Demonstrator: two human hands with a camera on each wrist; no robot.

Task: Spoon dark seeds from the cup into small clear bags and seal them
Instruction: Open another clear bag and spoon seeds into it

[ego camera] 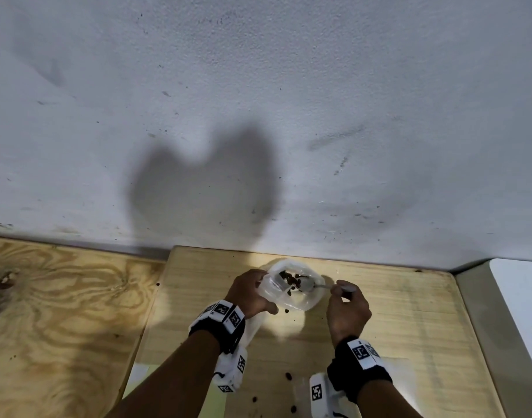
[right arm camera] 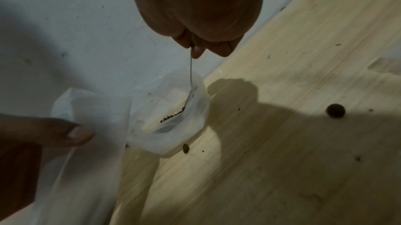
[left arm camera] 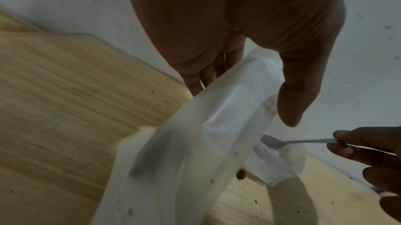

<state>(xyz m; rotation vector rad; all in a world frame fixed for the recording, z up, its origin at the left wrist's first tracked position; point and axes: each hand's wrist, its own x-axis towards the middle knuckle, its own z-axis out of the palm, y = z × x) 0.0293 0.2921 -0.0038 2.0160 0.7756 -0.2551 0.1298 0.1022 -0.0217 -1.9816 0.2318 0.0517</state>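
Observation:
A translucent plastic cup with dark seeds in it stands near the wall on the wooden board. My left hand pinches a small clear bag at the cup's left rim, and the bag hangs down under my thumb. With my right hand I pinch the handle of a metal spoon; its bowl is inside the cup. From the right wrist, the spoon dips into the cup over the seeds.
Loose seeds lie on the board: one beside the cup, one farther right, others near my wrists. A white wall rises just behind the cup. A plywood surface lies left, a white table edge right.

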